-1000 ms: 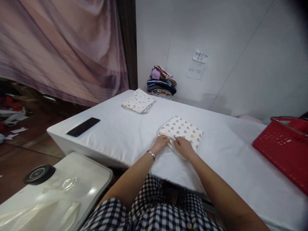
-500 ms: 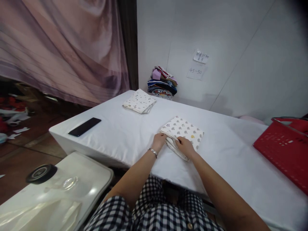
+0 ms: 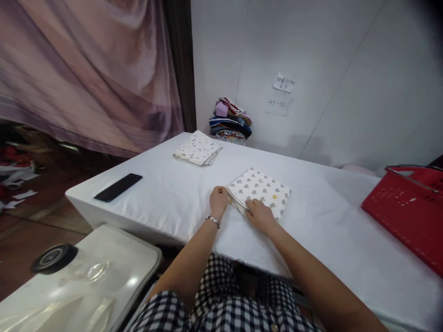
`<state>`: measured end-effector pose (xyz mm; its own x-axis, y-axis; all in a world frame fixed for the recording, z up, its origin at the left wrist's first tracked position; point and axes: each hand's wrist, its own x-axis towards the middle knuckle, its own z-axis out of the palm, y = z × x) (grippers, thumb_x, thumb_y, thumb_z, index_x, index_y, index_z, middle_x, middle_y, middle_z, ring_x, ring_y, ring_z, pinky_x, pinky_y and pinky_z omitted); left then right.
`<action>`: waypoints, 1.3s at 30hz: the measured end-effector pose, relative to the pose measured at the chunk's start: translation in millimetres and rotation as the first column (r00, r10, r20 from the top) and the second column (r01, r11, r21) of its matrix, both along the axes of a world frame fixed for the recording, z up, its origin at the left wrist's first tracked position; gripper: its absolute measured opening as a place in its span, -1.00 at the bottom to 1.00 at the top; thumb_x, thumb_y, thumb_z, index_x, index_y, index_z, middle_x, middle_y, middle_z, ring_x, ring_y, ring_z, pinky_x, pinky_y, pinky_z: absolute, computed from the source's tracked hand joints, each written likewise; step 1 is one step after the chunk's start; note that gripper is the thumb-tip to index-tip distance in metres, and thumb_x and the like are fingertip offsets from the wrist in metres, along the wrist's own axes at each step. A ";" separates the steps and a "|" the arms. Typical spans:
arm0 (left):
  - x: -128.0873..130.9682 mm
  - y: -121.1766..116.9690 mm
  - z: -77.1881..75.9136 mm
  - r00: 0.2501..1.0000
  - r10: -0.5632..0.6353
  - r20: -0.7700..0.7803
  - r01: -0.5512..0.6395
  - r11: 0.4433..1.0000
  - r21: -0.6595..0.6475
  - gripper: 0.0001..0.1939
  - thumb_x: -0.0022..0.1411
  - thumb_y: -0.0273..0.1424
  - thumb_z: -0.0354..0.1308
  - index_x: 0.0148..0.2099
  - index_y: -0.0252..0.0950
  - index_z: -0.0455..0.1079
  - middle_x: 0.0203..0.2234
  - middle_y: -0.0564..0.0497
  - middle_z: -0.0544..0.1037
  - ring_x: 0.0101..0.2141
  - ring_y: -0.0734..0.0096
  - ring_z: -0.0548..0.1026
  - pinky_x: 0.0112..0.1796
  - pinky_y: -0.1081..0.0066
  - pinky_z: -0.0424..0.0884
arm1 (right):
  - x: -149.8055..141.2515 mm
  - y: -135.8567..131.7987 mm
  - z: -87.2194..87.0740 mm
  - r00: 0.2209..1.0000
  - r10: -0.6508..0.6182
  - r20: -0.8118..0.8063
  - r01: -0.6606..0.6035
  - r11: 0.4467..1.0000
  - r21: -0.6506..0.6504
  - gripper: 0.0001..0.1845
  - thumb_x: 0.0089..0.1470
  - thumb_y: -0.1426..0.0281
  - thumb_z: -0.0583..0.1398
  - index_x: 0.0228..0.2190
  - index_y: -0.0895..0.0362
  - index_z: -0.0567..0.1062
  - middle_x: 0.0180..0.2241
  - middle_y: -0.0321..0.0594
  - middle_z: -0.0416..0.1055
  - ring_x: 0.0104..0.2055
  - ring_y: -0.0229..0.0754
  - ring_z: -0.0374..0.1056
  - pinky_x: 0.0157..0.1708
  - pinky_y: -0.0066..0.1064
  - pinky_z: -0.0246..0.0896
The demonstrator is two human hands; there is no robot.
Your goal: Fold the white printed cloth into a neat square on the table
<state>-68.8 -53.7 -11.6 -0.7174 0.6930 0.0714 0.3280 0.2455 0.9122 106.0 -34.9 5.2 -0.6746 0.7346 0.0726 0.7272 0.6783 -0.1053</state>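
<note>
A white folded cloth (image 3: 265,188) printed with grey shapes and a few yellow and dark ones lies on the white-covered table in front of me. At its left corner, my left hand (image 3: 218,200) is closed, fingertips pinching the cloth's edge; a bracelet circles that wrist. My right hand (image 3: 262,216) has its fingers curled over the near edge, gripping the layers there. Between the two hands the stacked folds show. Farther back and left rests a second folded cloth (image 3: 198,148), white with small dark marks, touched by neither hand.
A black phone (image 3: 118,187) lies at the table's left. To the right stands a red basket (image 3: 404,212). A stack of folded fabrics (image 3: 231,121) sits against the wall. Near my left is a white surface (image 3: 114,249) with a black round object (image 3: 54,258).
The loose near flap of the cloth has been tucked in, and its near edge is straighter. My left hand has shifted slightly left; my right hand moved left along the edge.
</note>
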 end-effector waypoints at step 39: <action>-14.6 64.0 20.0 0.847 -0.463 -0.263 0.293 0.818 -0.496 -0.63 0.17 -0.30 -0.04 -0.04 -0.35 0.38 -0.06 -0.18 0.46 -0.04 0.17 0.40 -0.11 0.36 0.27 | 78.4 22.3 -16.0 0.270 -0.908 -0.321 -0.187 0.277 -0.942 -0.73 -0.03 0.27 0.24 -0.32 0.20 0.41 -0.42 -0.18 0.46 -0.49 -0.28 0.37 -0.51 -0.44 0.35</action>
<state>-83.4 10.3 8.4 -0.3727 0.9230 -0.0955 0.7551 0.3615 0.5469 184.4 -12.6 -10.8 -0.2509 0.8390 -0.4829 -0.0300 -0.5054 -0.8624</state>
